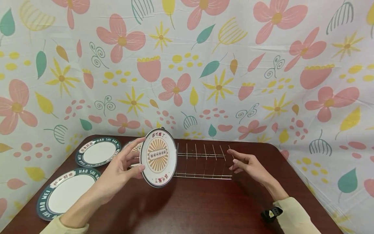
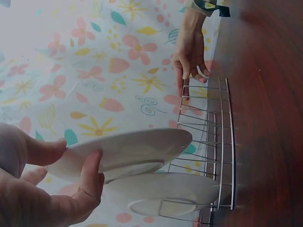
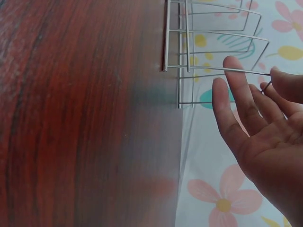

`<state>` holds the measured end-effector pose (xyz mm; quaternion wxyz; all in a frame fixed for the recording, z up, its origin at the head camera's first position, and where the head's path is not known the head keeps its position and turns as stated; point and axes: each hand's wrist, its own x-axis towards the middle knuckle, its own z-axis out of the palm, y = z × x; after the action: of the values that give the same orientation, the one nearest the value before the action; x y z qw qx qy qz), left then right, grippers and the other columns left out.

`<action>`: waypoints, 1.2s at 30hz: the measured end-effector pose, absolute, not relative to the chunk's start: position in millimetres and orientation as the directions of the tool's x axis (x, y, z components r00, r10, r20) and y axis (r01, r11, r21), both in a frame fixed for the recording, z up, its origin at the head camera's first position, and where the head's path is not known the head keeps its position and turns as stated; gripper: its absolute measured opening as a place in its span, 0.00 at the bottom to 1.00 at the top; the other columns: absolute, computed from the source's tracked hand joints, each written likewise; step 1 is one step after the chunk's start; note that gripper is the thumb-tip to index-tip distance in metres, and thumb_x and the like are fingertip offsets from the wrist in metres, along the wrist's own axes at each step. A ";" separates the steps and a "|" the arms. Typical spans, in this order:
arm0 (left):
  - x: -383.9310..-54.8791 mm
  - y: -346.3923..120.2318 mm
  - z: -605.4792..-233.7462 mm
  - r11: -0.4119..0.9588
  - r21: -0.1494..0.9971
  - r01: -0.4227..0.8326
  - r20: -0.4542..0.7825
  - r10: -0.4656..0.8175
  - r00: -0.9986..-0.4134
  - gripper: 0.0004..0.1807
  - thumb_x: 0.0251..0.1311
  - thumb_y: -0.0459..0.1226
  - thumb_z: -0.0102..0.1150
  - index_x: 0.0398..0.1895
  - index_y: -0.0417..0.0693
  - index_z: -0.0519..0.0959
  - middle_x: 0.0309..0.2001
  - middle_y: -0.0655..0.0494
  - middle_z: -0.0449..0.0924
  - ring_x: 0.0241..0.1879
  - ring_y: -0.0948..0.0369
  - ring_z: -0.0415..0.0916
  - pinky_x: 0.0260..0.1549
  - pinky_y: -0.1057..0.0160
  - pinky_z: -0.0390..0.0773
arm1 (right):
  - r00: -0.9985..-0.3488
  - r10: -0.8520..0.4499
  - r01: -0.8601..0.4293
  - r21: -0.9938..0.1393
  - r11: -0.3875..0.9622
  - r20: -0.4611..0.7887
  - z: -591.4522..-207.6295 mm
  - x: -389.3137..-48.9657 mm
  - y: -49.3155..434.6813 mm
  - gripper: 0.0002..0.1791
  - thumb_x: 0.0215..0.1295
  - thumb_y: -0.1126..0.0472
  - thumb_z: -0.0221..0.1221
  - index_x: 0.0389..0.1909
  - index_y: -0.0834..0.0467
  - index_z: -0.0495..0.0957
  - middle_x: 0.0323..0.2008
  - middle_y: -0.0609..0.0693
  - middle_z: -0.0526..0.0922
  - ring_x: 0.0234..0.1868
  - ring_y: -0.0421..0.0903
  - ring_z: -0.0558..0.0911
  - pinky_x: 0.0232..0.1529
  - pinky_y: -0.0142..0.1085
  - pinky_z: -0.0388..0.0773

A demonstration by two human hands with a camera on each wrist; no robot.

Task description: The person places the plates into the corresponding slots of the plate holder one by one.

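Note:
My left hand (image 1: 117, 172) grips a small white plate (image 1: 158, 154) by its left edge, thumb on one face and fingers on the other. The plate is raised and tilted, its tan sunburst print facing the head camera. Behind it stretches a silver wire dish rack (image 1: 204, 177). In the left wrist view, a second white plate (image 2: 163, 189) stands on edge at the rack's near end, just below the held one. My right hand (image 1: 252, 167) holds the rack's right end. The right wrist view shows its thumb at an upright wire's corner, with the fingers around that wire.
Two larger plates with dark green lettered rims lie flat on the left of the brown table (image 1: 190, 208), one farther plate (image 1: 97, 152) and one nearer plate (image 1: 68, 193). A flowered cloth (image 1: 187, 65) hangs behind the table.

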<state>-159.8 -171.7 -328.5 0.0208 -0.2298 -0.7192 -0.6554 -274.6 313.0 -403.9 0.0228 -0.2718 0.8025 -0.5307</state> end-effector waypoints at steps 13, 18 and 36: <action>-167.7 -153.1 -330.1 0.055 0.915 0.400 0.374 0.254 -0.892 0.43 0.67 0.19 0.60 0.82 0.52 0.62 0.64 0.31 0.73 0.62 0.37 0.74 0.43 0.52 0.89 | -0.846 -0.467 -0.420 -0.861 0.286 0.257 -405.4 -275.2 313.8 0.28 0.81 0.67 0.54 0.77 0.69 0.64 0.73 0.73 0.65 0.44 0.59 0.89 0.42 0.51 0.88; -175.8 -143.5 -335.2 0.079 0.916 0.394 0.361 0.268 -0.893 0.43 0.66 0.20 0.60 0.82 0.52 0.62 0.62 0.31 0.73 0.62 0.36 0.73 0.45 0.55 0.88 | -0.847 -0.467 -0.418 -0.862 0.287 0.256 -404.2 -274.2 312.7 0.28 0.81 0.67 0.53 0.77 0.70 0.63 0.73 0.72 0.65 0.44 0.58 0.89 0.42 0.51 0.88; -185.5 -100.8 -349.6 0.392 0.773 0.499 0.471 0.172 -0.865 0.44 0.60 0.21 0.70 0.79 0.53 0.69 0.56 0.41 0.80 0.53 0.49 0.83 0.44 0.57 0.84 | -0.860 -0.445 -0.406 -0.862 0.303 0.249 -405.7 -274.7 315.3 0.28 0.81 0.66 0.55 0.77 0.66 0.66 0.73 0.62 0.71 0.44 0.58 0.89 0.42 0.50 0.88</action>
<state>-185.5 -100.8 -349.6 0.1595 -0.2051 -0.8188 -0.5120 -274.7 315.3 -405.7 0.0185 -0.2638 0.8069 -0.5283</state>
